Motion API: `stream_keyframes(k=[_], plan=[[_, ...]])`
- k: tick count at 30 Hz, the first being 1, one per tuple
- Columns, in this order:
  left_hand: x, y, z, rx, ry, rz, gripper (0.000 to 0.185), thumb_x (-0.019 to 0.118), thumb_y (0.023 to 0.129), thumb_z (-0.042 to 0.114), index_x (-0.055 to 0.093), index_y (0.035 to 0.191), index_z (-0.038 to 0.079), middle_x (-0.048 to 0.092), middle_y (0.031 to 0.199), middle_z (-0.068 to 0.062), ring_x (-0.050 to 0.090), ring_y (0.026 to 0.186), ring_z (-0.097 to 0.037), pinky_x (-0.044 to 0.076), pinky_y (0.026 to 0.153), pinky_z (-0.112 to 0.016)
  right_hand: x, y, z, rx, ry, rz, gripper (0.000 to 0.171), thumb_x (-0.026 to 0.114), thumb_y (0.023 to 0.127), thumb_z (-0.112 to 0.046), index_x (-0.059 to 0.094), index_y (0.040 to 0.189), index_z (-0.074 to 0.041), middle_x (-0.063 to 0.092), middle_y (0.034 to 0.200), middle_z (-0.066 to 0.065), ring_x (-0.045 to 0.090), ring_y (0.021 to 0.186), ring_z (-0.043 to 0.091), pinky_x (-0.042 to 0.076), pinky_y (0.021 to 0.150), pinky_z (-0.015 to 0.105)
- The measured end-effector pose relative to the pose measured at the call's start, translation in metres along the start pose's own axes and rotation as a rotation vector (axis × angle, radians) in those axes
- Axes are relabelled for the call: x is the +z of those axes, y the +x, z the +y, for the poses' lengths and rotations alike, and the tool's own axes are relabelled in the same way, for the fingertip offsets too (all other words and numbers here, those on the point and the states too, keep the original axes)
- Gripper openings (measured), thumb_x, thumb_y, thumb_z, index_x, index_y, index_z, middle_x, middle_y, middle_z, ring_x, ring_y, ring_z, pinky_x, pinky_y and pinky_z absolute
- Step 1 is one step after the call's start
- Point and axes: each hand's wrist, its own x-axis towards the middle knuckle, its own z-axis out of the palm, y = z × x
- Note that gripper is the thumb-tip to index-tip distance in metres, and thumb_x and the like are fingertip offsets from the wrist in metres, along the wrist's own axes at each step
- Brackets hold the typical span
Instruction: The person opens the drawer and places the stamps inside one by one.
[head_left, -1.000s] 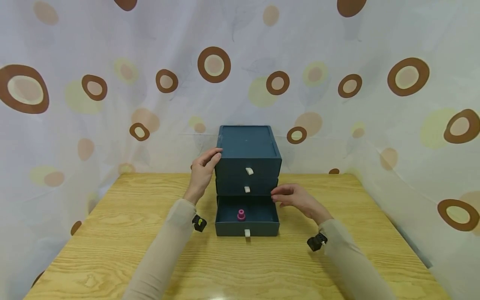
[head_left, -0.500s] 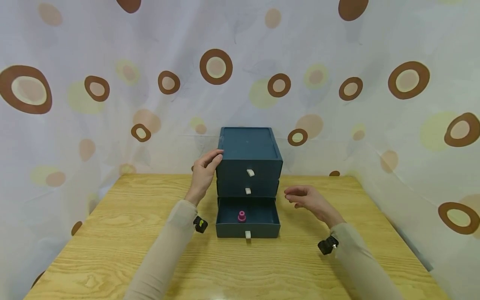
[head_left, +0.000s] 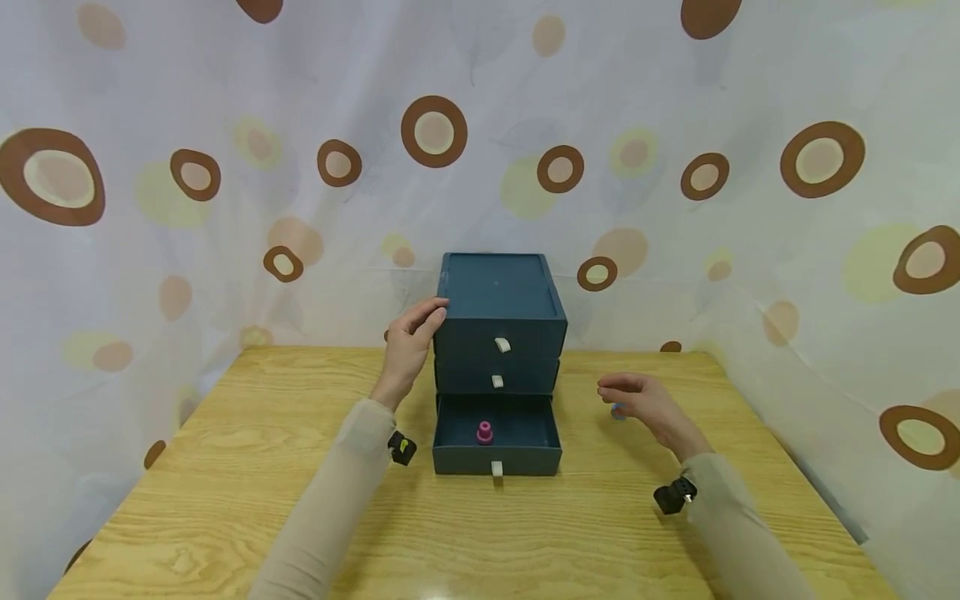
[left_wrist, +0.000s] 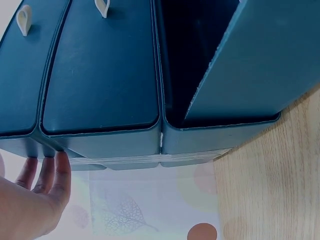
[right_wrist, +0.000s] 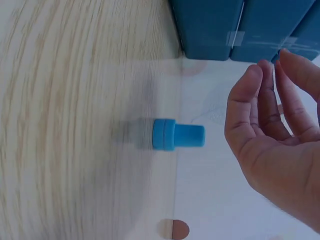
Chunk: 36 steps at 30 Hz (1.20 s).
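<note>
A dark blue drawer unit (head_left: 498,287) stands on the table, its bottom drawer (head_left: 497,461) pulled out. Inside that drawer sits a small magenta stepped peg (head_left: 485,433). My left hand (head_left: 406,350) rests its fingers against the unit's upper left side; in the left wrist view the fingertips (left_wrist: 62,162) touch the side wall. My right hand (head_left: 651,408) hovers to the right of the unit, fingers loosely bent and holding nothing. Close beneath it a blue stepped peg (right_wrist: 175,134) stands on the table, mostly hidden by the hand in the head view.
The two upper drawers are closed, each with a white pull tab (head_left: 502,344). A wooden table (head_left: 225,467) carries everything, and a patterned curtain (head_left: 480,217) hangs behind and along both sides.
My right hand has moved away from the drawer unit to the right, and the blue peg has come into sight beneath it. The left hand stays against the unit.
</note>
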Motion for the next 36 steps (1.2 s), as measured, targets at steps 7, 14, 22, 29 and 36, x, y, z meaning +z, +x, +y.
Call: stream_keyframes(k=[7,14,22,29,36], plan=[[0.0,0.009,-0.021,0.01,0.002,0.021,0.037,0.056,0.101,0.031,0.062,0.133,0.014,0.049,0.147,-0.005,0.043,0.137,-0.021,0.036,0.114,-0.044,-0.014,-0.005,0.008,-0.022,0.008,0.044,0.051,0.062,0.098,-0.03,0.053,0.135,0.004,0.05,0.139,0.022,0.061,0.105,0.006,0.053,0.095,0.039],[0.002,0.007,-0.017,0.031,0.006,0.028,0.037,0.057,0.1,0.035,0.063,0.131,0.015,0.051,0.144,-0.003,0.046,0.134,-0.02,0.038,0.112,-0.044,-0.024,-0.006,0.017,-0.019,-0.023,0.075,0.053,0.063,0.098,-0.029,0.05,0.139,0.002,0.052,0.139,0.017,0.06,0.103,0.0,0.052,0.098,0.043],[0.003,-0.002,0.013,0.01,0.013,0.002,0.037,0.054,0.102,0.023,0.06,0.134,0.004,0.049,0.146,-0.012,0.044,0.136,-0.027,0.037,0.113,-0.043,-0.025,-0.003,0.024,-0.035,-0.037,0.072,0.056,0.061,0.099,-0.026,0.044,0.144,0.003,0.041,0.147,0.028,0.059,0.103,-0.004,0.05,0.1,0.045],[0.002,-0.003,0.013,0.011,0.004,0.006,0.037,0.054,0.102,0.022,0.059,0.134,0.004,0.049,0.146,-0.013,0.045,0.135,-0.028,0.038,0.113,-0.044,-0.023,-0.001,0.03,-0.028,-0.054,0.05,0.057,0.059,0.1,-0.022,0.04,0.145,0.006,0.039,0.149,0.029,0.053,0.126,0.033,0.05,0.101,0.043],[0.002,-0.004,0.011,0.004,0.006,0.009,0.037,0.054,0.102,0.022,0.059,0.134,0.003,0.049,0.146,-0.013,0.044,0.136,-0.028,0.037,0.113,-0.044,-0.022,0.001,0.033,0.02,-0.059,0.033,0.055,0.056,0.101,-0.021,0.039,0.145,0.007,0.038,0.149,0.029,0.045,0.131,0.042,0.047,0.105,0.044]])
